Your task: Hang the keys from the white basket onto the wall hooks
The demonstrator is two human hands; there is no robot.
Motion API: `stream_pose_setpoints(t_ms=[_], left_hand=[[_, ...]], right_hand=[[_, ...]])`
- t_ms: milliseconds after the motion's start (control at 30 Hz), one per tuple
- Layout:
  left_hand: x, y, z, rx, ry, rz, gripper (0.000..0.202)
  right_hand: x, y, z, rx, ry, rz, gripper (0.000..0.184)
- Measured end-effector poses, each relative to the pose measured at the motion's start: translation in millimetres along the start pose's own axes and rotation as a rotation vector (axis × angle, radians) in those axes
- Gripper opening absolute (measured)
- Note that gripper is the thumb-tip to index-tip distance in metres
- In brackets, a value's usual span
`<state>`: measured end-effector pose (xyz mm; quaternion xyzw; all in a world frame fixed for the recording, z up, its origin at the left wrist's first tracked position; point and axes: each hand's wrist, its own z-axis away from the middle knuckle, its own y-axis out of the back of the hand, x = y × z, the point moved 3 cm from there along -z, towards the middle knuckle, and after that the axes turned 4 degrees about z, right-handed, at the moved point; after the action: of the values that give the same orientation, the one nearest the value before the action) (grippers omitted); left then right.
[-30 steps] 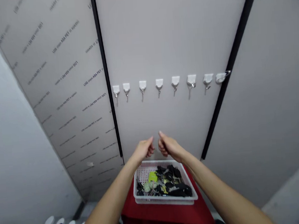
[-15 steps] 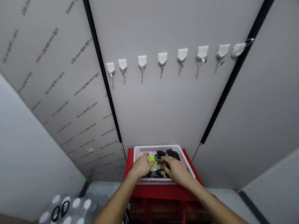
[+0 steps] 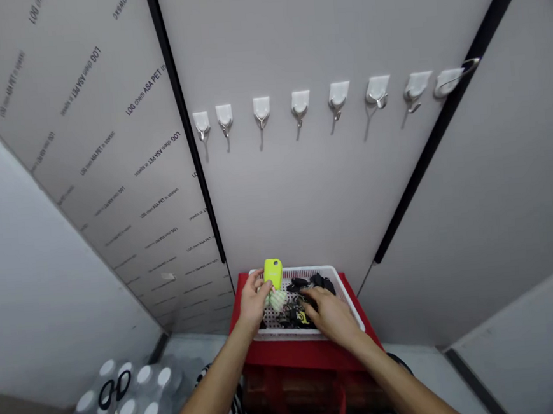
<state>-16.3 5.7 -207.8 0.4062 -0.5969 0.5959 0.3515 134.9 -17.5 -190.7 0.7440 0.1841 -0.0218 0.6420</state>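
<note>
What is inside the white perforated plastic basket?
Small jumbled black items and a black-and-yellow piece show. The right hand covers part of the pile; what lies beneath cannot be seen. The left hand, holding a bright yellow rectangular fob, also blocks some view.

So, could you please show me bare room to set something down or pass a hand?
The red strip between the basket and the front edge looks bare, as does the wall between hooks and basket. Crowded: the basket, with black items and the right hand at right, yellow fob and left hand at left.
</note>
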Motion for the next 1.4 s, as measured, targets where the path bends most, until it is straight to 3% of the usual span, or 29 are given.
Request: stream_pose_setpoints(t_ms=[167, 267, 367, 533, 633, 733, 833, 900, 967, 1033, 1100, 1200, 1333, 1400], left_hand=[[-2, -0.5, 0, -0.028, 0.04, 0.148, 0.044], [0, -1.8, 1, -0.037, 0.05, 0.228, 0.04], [4, -0.2, 1, -0.011, 0.06, 0.347, 0.036], [8, 4.6, -2, 0.024, 0.089, 0.489, 0.027], [10, 7.6, -2, 0.074, 0.149, 0.564, 0.018], [11, 9.4, 1, 0.094, 0.215, 0.621, 0.013], [15, 8.6, 6, 0.007, 0.25, 0.614, 0.013], [20, 5.6, 9, -0.117, 0.267, 0.563, 0.013], [24, 0.3, 11, -0.259, 0.296, 0.455, 0.016], [28, -5.9, 11, -0.333, 0.31, 0.301, 0.019], [31, -13.3, 8, -0.349, 0.28, 0.165, 0.024], [33, -25.5, 2, -0.361, 0.217, 0.163, 0.033], [35, -31.3, -7, -0.279, 0.287, 0.231, 0.039], [40, -34.0, -9, -0.326, 0.326, 0.186, 0.035]], right_hand=[[-10, -1, -11, -0.072, 0.014, 0.044, 0.027], [-26, 1, -17, 0.002, 0.079, -0.199, 0.031], [-44, -4, -18, -0.06, 0.21, -0.52, 0.031], [-50, -17, -20, -0.117, 0.199, -0.54, 0.038], [-41, -15, -26, -0.04, 0.123, -0.466, 0.029], [-28, 2, -32, 0.104, 0.091, -0.355, 0.02], [-16, 27, -35, 0.259, 0.122, -0.26, 0.017], [-12, 41, -36, 0.338, 0.15, -0.245, 0.019], [-13, 49, -37, 0.338, 0.222, -0.23, 0.021], [-21, 51, -38, 0.253, 0.345, -0.173, 0.024], [-31, 51, -38, 0.178, 0.457, -0.094, 0.026], [-45, 53, -34, 0.174, 0.57, -0.025, 0.027], [-60, 52, -24, 0.148, 0.778, 0.053, 0.027], [-65, 50, -20, 0.121, 0.876, 0.094, 0.022]])
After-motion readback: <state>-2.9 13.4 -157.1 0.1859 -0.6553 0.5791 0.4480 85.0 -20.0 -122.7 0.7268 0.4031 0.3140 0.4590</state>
